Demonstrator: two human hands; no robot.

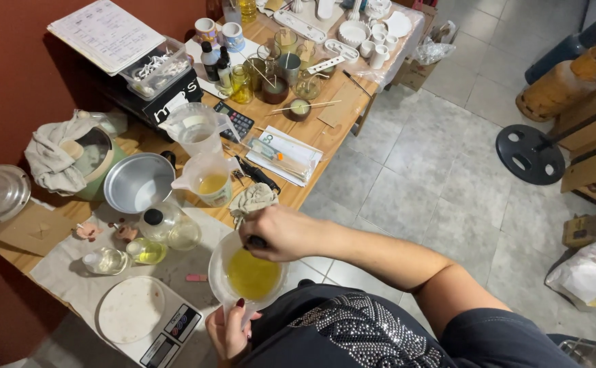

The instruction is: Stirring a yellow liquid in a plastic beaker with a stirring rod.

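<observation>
A long wooden desk [339, 102] crowded with jars, cups and tools runs away from the fingers toward the far tiled floor [434, 177]. Just beyond the fingers, near the desk's edge, sit a round metal pan [138, 180] and two clear plastic pitchers [206, 178], the nearer one holding yellow liquid. To the left of the fingers lies a white kitchen scale [141, 317] on a pale cloth, with small glass bottles [165, 228] of oil just above it. At the centre, a person holds a clear measuring jug [247, 272] of yellow liquid off the desk's edge, close to their body. The left hand [228, 334] grips the jug's handle from below, fingers [240, 304] curled and pressed around it. The right hand [284, 232] hovers over the jug's rim, its fingers closed in a fist round the dark handle of a stirring tool [257, 241] that dips into the liquid; its lower end cannot be made out.
</observation>
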